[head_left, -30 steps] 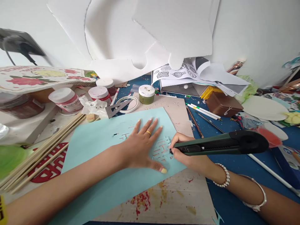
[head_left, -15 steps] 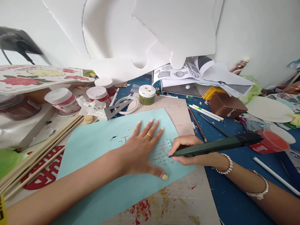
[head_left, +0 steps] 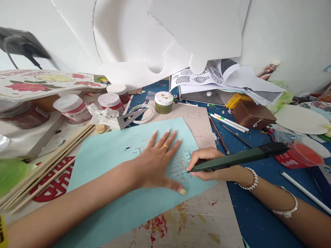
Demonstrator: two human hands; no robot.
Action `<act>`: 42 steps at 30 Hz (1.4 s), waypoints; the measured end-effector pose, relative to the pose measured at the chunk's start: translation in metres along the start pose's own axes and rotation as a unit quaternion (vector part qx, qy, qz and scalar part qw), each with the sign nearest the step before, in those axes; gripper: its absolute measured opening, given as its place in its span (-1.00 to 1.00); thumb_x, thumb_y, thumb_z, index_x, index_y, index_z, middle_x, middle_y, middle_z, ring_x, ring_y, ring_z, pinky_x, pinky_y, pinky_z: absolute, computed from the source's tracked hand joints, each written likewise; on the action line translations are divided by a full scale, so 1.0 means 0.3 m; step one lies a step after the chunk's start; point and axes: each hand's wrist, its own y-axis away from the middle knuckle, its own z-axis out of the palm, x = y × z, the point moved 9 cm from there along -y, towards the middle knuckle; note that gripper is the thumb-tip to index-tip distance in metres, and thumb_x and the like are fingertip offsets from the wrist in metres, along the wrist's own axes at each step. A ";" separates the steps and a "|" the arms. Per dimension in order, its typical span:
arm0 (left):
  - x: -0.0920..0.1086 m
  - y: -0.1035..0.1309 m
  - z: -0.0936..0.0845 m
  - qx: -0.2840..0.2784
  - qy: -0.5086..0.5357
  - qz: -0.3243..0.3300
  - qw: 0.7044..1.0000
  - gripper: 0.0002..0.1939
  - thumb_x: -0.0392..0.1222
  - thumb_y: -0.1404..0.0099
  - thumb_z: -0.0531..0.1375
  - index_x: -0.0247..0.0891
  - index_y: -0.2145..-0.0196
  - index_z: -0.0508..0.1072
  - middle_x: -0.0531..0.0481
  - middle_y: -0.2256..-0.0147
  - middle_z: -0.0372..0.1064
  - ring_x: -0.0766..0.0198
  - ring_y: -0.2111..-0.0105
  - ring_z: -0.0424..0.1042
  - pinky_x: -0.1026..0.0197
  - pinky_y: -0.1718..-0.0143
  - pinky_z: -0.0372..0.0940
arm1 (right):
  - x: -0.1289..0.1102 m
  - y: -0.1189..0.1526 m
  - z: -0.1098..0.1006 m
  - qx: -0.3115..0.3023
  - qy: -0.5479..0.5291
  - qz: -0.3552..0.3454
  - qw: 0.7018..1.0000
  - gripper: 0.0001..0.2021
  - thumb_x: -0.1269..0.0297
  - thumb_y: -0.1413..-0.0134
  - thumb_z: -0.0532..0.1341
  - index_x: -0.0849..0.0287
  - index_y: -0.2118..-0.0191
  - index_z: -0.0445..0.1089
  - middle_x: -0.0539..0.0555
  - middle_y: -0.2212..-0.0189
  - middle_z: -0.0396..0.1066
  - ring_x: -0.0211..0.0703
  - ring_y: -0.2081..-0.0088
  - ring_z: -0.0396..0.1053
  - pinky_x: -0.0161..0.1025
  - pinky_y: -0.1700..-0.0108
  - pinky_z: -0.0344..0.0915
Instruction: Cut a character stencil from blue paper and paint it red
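A light blue sheet of paper [head_left: 103, 155] with cut-out openings lies on a paint-stained board [head_left: 191, 220]. My left hand [head_left: 155, 165] rests flat on the sheet, fingers spread, a ring on one finger. In my right hand [head_left: 207, 163] is a dark green craft knife [head_left: 232, 159], gripped near its front end and tilted with its back end to the right. Its tip meets the paper beside the cut pattern [head_left: 178, 167], just right of my left hand. The blade itself is too small to make out clearly.
Beyond the sheet are a set square [head_left: 129, 119], a tape roll [head_left: 148, 119] and a green paint jar [head_left: 163, 103]. Wooden sticks [head_left: 51, 162] cross a red cut-out [head_left: 55, 182] at left. Pencils [head_left: 219, 136], a brown box [head_left: 253, 115] and a red tub [head_left: 297, 155] lie at right.
The view has shifted slightly, so the surroundings sit a little further right. Both hands keep nearly the same place on the paper, with the knife tip still at the cut pattern.
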 end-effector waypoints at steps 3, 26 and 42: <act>-0.002 -0.001 0.001 0.004 -0.002 0.001 1.000 0.13 0.51 0.09 -0.11 -0.34 -0.21 -0.31 -0.18 -0.17 -0.70 -0.05 -0.15 -0.62 -0.15 -0.06 -0.59 | -0.002 0.000 0.002 -0.006 -0.003 0.002 1.000 -0.92 0.46 0.08 0.18 0.24 0.38 0.39 0.03 0.47 0.44 -0.32 0.45 0.38 -0.40 0.44 0.30; 0.002 -0.003 -0.003 0.000 -0.004 -0.001 1.000 0.13 0.52 0.10 -0.12 -0.33 -0.21 -0.32 -0.18 -0.17 -0.70 -0.05 -0.15 -0.62 -0.13 -0.06 -0.60 | 0.016 0.012 -0.012 0.006 -0.004 0.013 1.000 -0.83 0.57 0.15 0.13 0.21 0.39 0.37 -0.01 0.49 0.42 -0.32 0.46 0.37 -0.40 0.45 0.30; 0.004 -0.001 -0.009 0.009 0.000 0.001 1.000 0.13 0.51 0.09 -0.09 -0.34 -0.21 -0.27 -0.18 -0.18 -0.67 -0.06 -0.16 -0.59 -0.15 -0.07 -0.56 | -0.007 0.003 0.005 -0.009 -0.014 -0.004 1.000 -0.90 0.48 0.08 0.18 0.21 0.37 0.38 -0.01 0.46 0.42 -0.35 0.43 0.35 -0.40 0.40 0.29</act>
